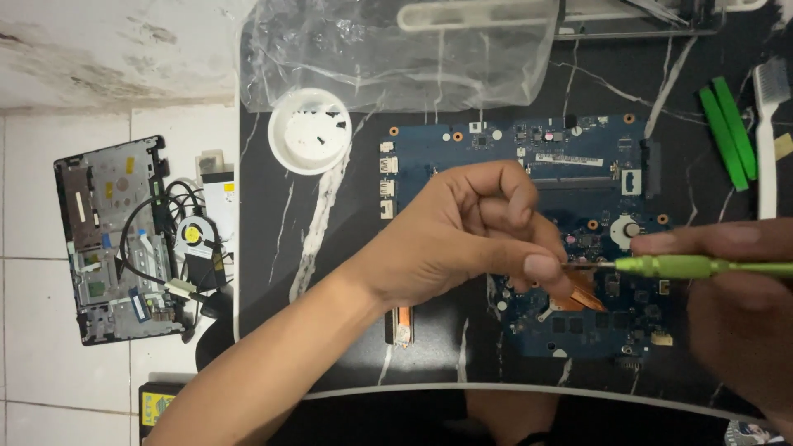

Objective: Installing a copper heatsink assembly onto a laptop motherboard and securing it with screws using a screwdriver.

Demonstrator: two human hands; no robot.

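A black marble-patterned surface [273, 248] stands over a white tiled floor, where an opened laptop base [116, 239] lies at nine o'clock. A white round dish [310, 130] sits at eleven o'clock of the blue circuit board [462, 149]. Over the board, the left hand [462, 231] pinches the screwdriver tip with curled fingers, while the right hand [735, 306], at three o'clock, closes around the green screwdriver [694, 266].

black marbled table [273, 248], white tiled floor [49, 380]
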